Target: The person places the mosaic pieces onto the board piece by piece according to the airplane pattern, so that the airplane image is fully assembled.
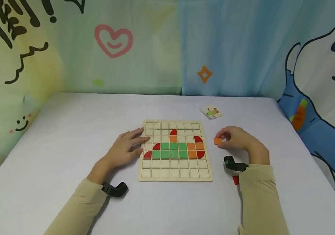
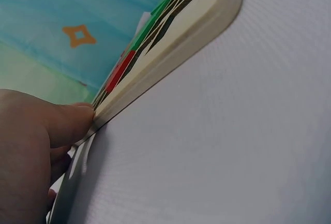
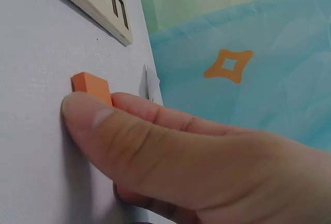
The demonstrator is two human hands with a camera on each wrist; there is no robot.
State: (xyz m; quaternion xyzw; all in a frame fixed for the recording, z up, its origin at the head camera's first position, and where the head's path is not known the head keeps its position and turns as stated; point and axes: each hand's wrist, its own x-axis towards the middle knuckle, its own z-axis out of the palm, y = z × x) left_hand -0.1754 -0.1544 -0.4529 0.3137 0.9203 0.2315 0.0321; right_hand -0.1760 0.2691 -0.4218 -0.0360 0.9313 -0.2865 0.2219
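Note:
A square wooden grid board (image 1: 175,174) lies on the table, with green and orange squares and red quarter-round pieces set in its middle rows. At its left edge rests my left hand (image 1: 124,148), fingers extended, with fingertips on the frame; the left wrist view has the thumb (image 2: 72,123) against the board's side. Right of the board, my right hand (image 1: 238,140) pinches an orange square tile (image 1: 217,141) between thumb and fingers. The right wrist view gives that tile (image 3: 92,87) close up, held just over the white tabletop.
A small patterned card (image 1: 211,112) lies behind the board to the right. Beside the right sleeve is a red piece (image 1: 236,180), partly covered by the arm. Each wrist wears a black camera mount. A printed curtain (image 1: 155,49) hangs behind the table.

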